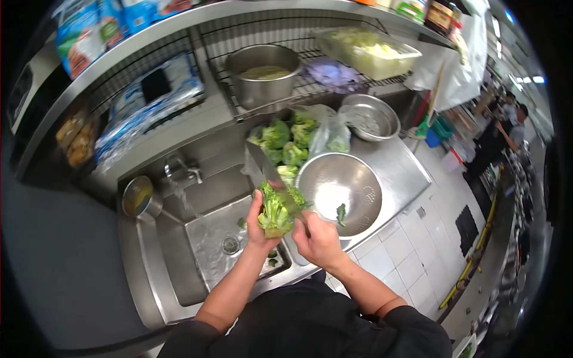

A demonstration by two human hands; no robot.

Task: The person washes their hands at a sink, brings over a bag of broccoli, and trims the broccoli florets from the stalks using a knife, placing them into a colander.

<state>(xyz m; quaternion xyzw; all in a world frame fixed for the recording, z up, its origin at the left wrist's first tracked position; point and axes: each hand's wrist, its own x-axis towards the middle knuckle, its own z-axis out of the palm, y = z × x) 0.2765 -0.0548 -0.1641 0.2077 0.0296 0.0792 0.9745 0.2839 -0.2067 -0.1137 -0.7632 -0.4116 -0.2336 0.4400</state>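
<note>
My left hand [258, 224] holds a head of broccoli [274, 213] over the right edge of the sink. In my right hand [319, 240] is the handle of a large knife [287, 200], its blade pointing up and left across the broccoli. Right of the blade stands a steel colander [369, 209] with a small green leaf [341, 215] inside. Behind my hands, more broccoli heads [292, 140] lie in a clear plastic bag [328, 134].
The sink [209, 250] on the left has a running faucet [185, 172] and small green scraps. A pot with a handle [138, 200] sits at its left. Behind are a steel bowl [382, 116], a large pot [262, 89] and a tub [382, 59] on a rack. People [513, 122] stand far right.
</note>
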